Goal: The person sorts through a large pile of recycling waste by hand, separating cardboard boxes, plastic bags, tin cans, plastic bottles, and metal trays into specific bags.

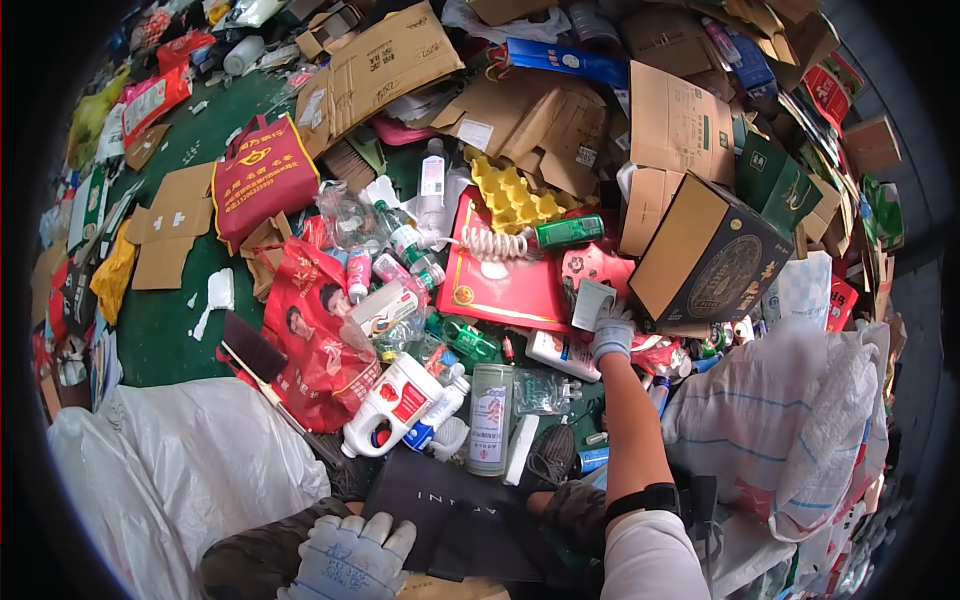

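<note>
My right hand (612, 335), in a white and blue work glove, reaches forward into the pile and grips a small pale flat box or card (593, 304). Below it lies a white plastic bottle (562, 355), and a red flat box (500, 275) is just to its left. My left hand (350, 558), gloved the same way, rests over my camouflage-clad knee with its fingers loosely spread and nothing visible in them. Beside it a black bag (450, 515) with pale lettering lies across my lap. Between my feet and the pile stands a pale green cylindrical tin (489, 420).
A white jug (392, 405) and a brush (255, 350) lie left of the tin. Dark and brown cartons (710, 260) crowd the right. White woven sacks (190, 440) flank me. Flattened cardboard (390, 60), a yellow egg tray (515, 200) and a maroon bag (262, 180) lie farther off.
</note>
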